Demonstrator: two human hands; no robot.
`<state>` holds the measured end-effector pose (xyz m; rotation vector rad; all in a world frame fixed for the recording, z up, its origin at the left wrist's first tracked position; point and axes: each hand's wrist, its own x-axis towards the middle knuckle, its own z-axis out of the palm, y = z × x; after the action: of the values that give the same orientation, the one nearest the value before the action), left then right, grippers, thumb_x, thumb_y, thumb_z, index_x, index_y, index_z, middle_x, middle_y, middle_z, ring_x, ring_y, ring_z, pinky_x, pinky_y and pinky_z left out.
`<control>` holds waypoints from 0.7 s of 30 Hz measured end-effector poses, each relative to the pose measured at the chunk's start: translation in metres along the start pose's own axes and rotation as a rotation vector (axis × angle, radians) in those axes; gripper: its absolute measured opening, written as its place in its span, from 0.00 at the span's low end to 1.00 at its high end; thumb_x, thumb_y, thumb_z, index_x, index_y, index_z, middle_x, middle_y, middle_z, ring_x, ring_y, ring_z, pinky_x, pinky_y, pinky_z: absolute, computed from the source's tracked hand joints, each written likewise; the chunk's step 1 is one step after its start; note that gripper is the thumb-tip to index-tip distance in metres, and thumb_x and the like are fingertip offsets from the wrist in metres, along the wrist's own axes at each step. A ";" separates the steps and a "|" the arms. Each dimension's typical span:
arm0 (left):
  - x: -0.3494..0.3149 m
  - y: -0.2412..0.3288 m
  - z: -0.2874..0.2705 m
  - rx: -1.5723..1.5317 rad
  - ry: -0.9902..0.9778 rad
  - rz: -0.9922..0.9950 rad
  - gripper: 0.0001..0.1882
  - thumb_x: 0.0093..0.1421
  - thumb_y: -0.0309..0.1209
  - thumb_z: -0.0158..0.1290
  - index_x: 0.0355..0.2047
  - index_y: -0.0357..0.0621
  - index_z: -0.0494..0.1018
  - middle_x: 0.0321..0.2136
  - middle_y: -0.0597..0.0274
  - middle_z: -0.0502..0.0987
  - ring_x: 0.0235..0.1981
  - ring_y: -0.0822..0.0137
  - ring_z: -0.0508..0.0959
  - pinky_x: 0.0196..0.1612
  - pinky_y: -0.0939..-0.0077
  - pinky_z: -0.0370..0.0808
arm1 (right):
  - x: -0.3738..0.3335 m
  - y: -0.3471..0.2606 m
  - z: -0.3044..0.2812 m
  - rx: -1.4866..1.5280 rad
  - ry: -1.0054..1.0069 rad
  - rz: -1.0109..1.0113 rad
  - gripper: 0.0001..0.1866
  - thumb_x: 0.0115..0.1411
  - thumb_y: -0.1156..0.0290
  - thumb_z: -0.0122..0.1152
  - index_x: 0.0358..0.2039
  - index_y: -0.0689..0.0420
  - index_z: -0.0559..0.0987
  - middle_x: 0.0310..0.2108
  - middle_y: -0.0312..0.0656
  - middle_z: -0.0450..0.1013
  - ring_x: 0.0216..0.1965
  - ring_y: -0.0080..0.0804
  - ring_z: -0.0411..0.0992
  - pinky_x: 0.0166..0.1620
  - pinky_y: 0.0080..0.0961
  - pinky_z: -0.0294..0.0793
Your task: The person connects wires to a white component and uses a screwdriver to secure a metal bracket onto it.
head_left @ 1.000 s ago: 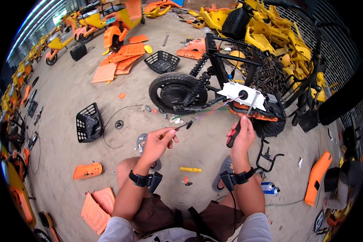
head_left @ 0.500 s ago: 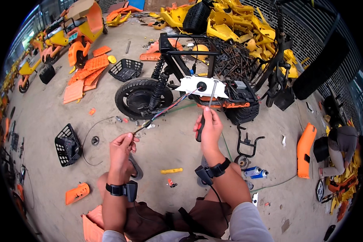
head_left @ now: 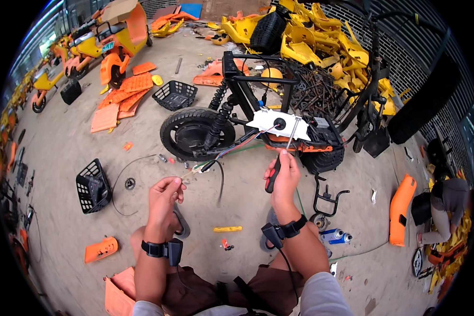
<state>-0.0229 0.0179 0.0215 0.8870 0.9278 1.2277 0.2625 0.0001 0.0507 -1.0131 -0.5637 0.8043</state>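
My left hand [head_left: 164, 199] pinches the thin end of a wire bundle [head_left: 236, 148]. Red, blue and other coloured wires run from it to a black round fitting [head_left: 280, 124] on a white plate [head_left: 262, 120]. A black cable [head_left: 221, 184] branches off the bundle and hangs in a curve. My right hand [head_left: 285, 181] is closed around the red and black handle of a screwdriver [head_left: 273, 179], its metal shaft pointing up in front of the plate. Beyond both hands stands a stripped black scooter frame [head_left: 258, 79] with its rear wheel [head_left: 194, 135] at the left.
Black baskets [head_left: 93, 185] and orange panels [head_left: 101, 249] lie on the concrete floor. Blue spray cans [head_left: 336, 236] and a bent black tube bracket [head_left: 326, 196] are at the right. Yellow parts are heaped behind the frame. A person [head_left: 447, 203] bends over parts at far right.
The black cable, earlier in line with the bundle, now hangs loose, while my left hand holds thinner wire ends. The whole view has shifted slightly, moving the scene right and down.
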 end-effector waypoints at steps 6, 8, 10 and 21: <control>0.003 -0.003 -0.006 -0.173 -0.067 -0.014 0.08 0.65 0.32 0.53 0.35 0.40 0.75 0.26 0.62 0.77 0.21 0.74 0.74 0.24 0.80 0.71 | -0.002 0.001 0.003 -0.030 0.009 0.038 0.17 0.68 0.60 0.52 0.44 0.63 0.74 0.19 0.36 0.68 0.15 0.23 0.66 0.18 0.20 0.66; 0.002 -0.003 -0.007 -0.186 -0.082 0.007 0.08 0.65 0.32 0.53 0.35 0.39 0.75 0.27 0.62 0.77 0.21 0.73 0.74 0.24 0.79 0.71 | -0.001 0.001 0.002 -0.055 0.016 0.072 0.17 0.68 0.60 0.52 0.43 0.62 0.74 0.19 0.36 0.67 0.15 0.23 0.66 0.18 0.20 0.65; 0.001 -0.005 -0.008 -0.181 -0.083 0.005 0.09 0.65 0.32 0.53 0.36 0.39 0.74 0.27 0.61 0.77 0.21 0.73 0.74 0.25 0.79 0.71 | -0.001 0.002 0.004 -0.025 0.015 0.091 0.16 0.68 0.60 0.52 0.43 0.61 0.73 0.19 0.36 0.67 0.14 0.23 0.66 0.18 0.20 0.65; 0.003 -0.002 -0.007 -0.119 -0.117 -0.062 0.12 0.63 0.28 0.56 0.43 0.34 0.77 0.37 0.53 0.82 0.28 0.72 0.78 0.31 0.78 0.75 | -0.014 0.004 0.011 -0.054 -0.021 0.130 0.18 0.67 0.56 0.51 0.44 0.60 0.71 0.19 0.35 0.65 0.14 0.23 0.64 0.17 0.21 0.65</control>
<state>-0.0285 0.0206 0.0166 0.8212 0.7749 1.1535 0.2443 -0.0044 0.0508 -1.1004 -0.5442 0.9200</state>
